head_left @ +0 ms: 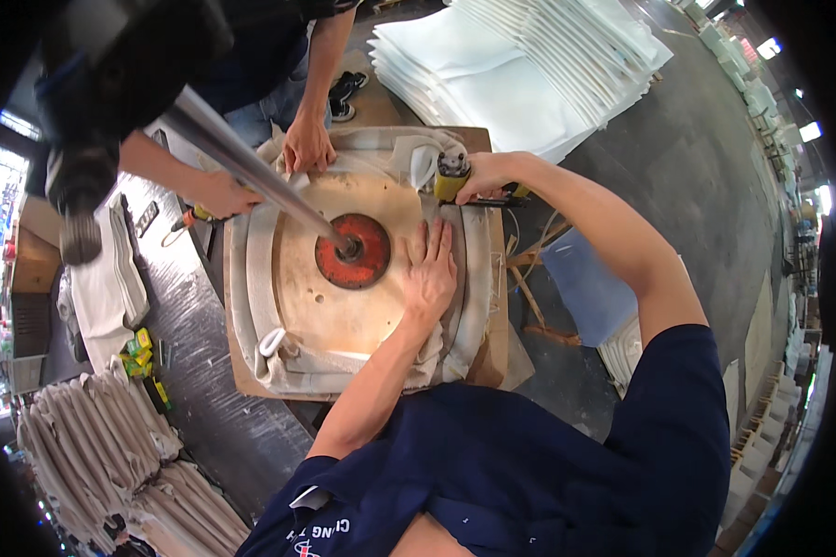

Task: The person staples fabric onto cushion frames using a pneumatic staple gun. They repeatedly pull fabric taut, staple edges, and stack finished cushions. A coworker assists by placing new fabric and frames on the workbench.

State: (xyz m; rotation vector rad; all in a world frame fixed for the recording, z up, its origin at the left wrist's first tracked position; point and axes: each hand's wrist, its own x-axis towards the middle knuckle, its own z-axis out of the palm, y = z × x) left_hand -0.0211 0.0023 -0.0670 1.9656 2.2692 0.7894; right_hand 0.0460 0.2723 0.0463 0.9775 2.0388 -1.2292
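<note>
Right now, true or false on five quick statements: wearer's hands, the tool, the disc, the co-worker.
1. The left hand lies flat on the wooden form. True.
2. The right hand is empty. False: it grips a yellow tool.
3. The red disc sits at the form's middle. True.
4. The co-worker's hands are off the work. False: they press the white fabric.
5. White sheets are stacked beyond the form. True.

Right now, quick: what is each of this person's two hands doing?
Left hand: open, flat on the round wooden board, holding nothing.
Right hand: closed around a yellow power tool at the board's far edge.
</note>
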